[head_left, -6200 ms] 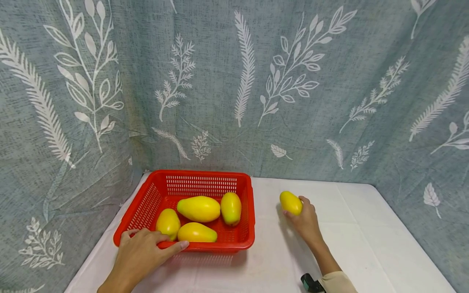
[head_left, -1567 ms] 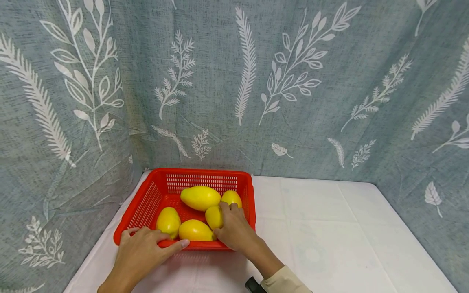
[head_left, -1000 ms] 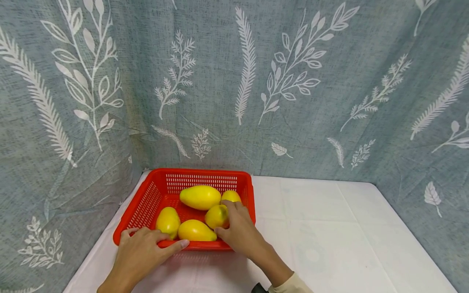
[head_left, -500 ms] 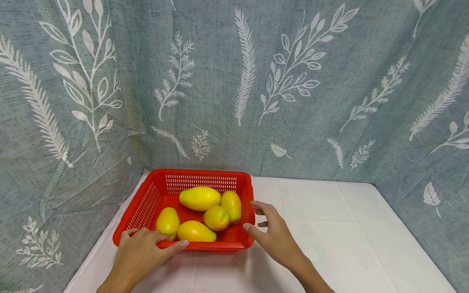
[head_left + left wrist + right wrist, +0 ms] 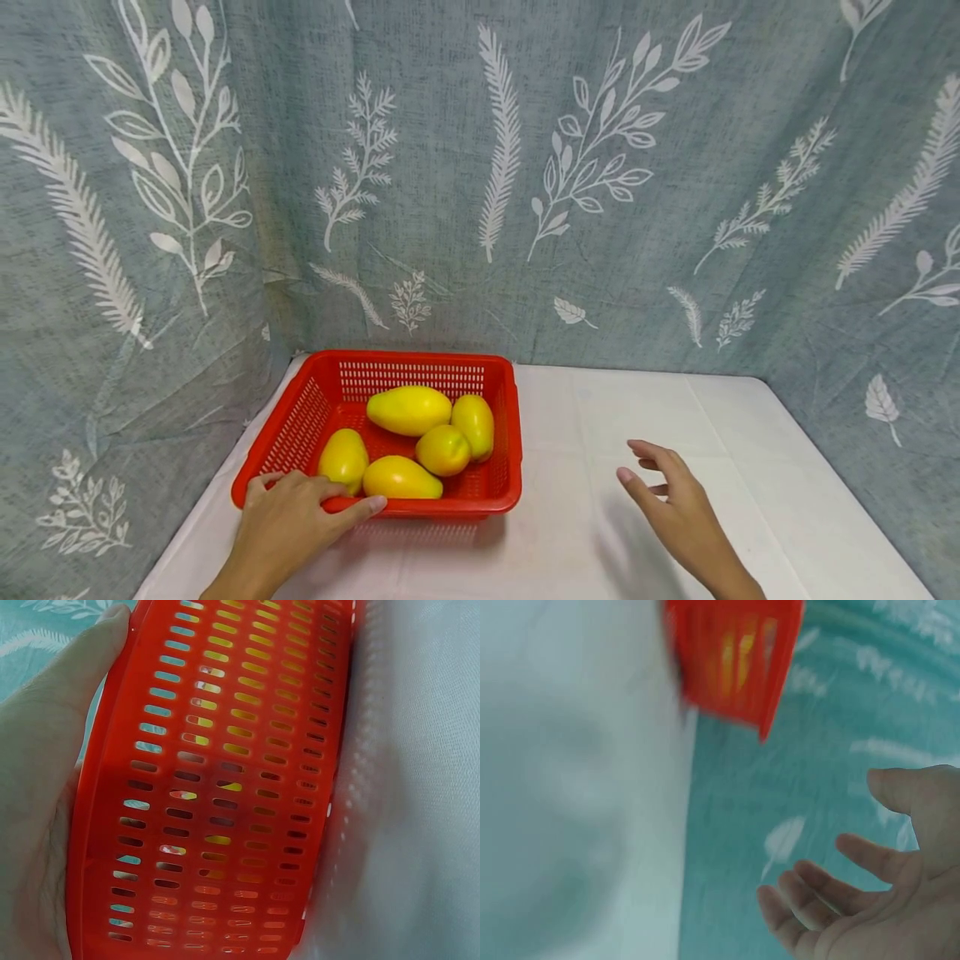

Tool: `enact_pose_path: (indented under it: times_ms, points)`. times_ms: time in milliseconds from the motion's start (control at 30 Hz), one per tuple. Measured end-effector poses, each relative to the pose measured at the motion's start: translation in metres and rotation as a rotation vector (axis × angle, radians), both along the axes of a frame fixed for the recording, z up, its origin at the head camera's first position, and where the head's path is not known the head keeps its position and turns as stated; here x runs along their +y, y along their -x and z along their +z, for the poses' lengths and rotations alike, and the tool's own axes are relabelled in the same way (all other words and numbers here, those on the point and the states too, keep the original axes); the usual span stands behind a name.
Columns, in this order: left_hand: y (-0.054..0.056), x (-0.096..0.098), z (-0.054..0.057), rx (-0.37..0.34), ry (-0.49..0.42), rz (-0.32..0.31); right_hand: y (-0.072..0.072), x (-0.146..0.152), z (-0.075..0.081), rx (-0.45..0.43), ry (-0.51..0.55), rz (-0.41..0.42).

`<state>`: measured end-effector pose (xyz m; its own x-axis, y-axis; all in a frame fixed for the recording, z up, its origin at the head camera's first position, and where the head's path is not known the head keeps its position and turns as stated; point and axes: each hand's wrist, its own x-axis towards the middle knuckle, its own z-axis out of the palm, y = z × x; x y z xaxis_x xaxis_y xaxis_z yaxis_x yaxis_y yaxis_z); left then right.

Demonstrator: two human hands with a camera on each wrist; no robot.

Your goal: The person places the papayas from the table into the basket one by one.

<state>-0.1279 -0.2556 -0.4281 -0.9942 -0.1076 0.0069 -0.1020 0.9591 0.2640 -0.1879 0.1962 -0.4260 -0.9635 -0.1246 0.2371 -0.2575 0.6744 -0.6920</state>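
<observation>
Holding the near rim of the red basket (image 5: 480, 503), the left hand (image 5: 288, 521) has its thumb inside and its fingers along the edge. Beside it, the right hand (image 5: 678, 508) hovers over the white table (image 5: 750, 467), fingers spread and empty. Farther back, 5 yellow mangoes (image 5: 408, 409) lie in the basket. Loading looks finished; the next move probably needs only a release.

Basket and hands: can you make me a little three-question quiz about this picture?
1. How many yellow fruits lie in the red basket?
2. True or false: the right hand holds a fruit.
3. Which hand grips the basket's front rim: A) left hand B) right hand C) both?

Key: 1. Five. 2. False, it is open above the white table. 3. A.
</observation>
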Motion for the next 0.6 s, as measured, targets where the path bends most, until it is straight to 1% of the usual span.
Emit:
enact_pose_path:
  times_ms: [133, 333, 400, 467, 600]
  points:
    - [0.001, 0.001, 0.0, -0.001, 0.001, -0.001, -0.001, 0.038, -0.009, -0.001, -0.111, -0.057]
    - [0.001, 0.001, 0.0, 0.011, 0.011, -0.004, 0.0, 0.085, -0.019, -0.002, -0.283, -0.064]
    - [0.0, 0.0, 0.0, 0.023, 0.008, -0.002, 0.002, 0.095, -0.02, -0.019, -0.338, -0.065]
    - [-0.002, 0.0, 0.0, 0.038, -0.006, 0.001, 0.002, 0.103, -0.022, -0.054, -0.385, -0.069]
    - [-0.005, -0.002, 0.0, 0.091, -0.066, 0.021, 0.005, 0.112, -0.024, -0.127, -0.449, -0.071]
